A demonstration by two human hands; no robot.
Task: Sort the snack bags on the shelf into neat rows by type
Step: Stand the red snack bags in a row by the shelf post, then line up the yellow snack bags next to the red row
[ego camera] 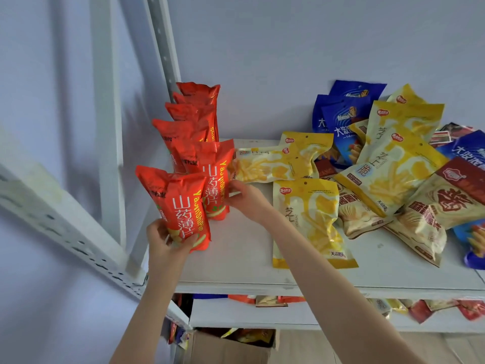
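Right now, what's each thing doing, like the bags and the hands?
front red bag, upright, held at its bottom
left hand, grips front red bag
right hand, touches second red bag, grip unclear
other red bags, standing in a row
yellow bags, lying flat, unsorted
blue bags, leaning at the back
cardboard box, open

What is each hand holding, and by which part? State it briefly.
Left hand grips the front red bag by its bottom end. Right hand pinches the second red bag at its right edge.
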